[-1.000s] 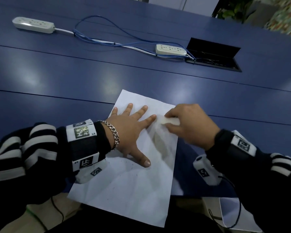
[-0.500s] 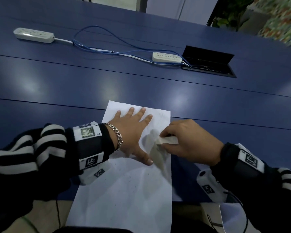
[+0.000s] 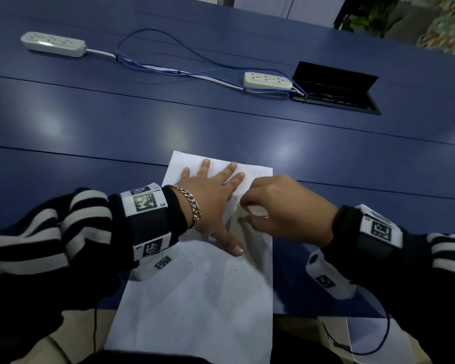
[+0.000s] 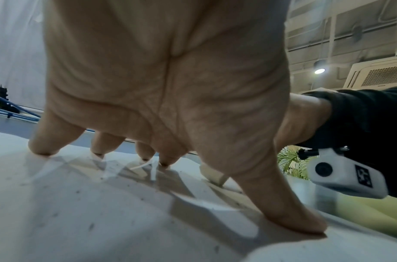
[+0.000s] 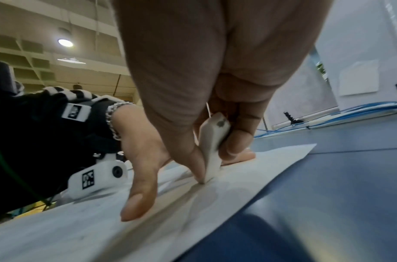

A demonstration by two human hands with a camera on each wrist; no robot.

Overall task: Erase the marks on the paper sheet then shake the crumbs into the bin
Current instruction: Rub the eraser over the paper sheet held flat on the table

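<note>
A white paper sheet [image 3: 195, 306] lies on the blue table [image 3: 221, 122], its near end hanging over the table's edge. Dark eraser crumbs speckle the sheet's middle [image 4: 89, 225]. My left hand [image 3: 213, 200] presses flat on the sheet's upper part, fingers spread and thumb out [image 4: 289, 218]. My right hand [image 3: 286, 214] pinches a white eraser [image 3: 256, 210] between thumb and fingers. The eraser's lower edge [image 5: 212, 170] touches the paper just right of the left thumb [image 5: 136, 200]. No bin is in view.
Two white power strips [image 3: 53, 44] [image 3: 267, 80] joined by blue and white cables [image 3: 168, 70] lie at the far side of the table. An open black cable hatch [image 3: 336, 88] sits far right. Another white sheet [image 3: 373, 340] shows below the table edge at lower right.
The right hand with the eraser has moved down the sheet, from beside the left fingertips to beside the left thumb. The left hand has stayed pressed on the paper.
</note>
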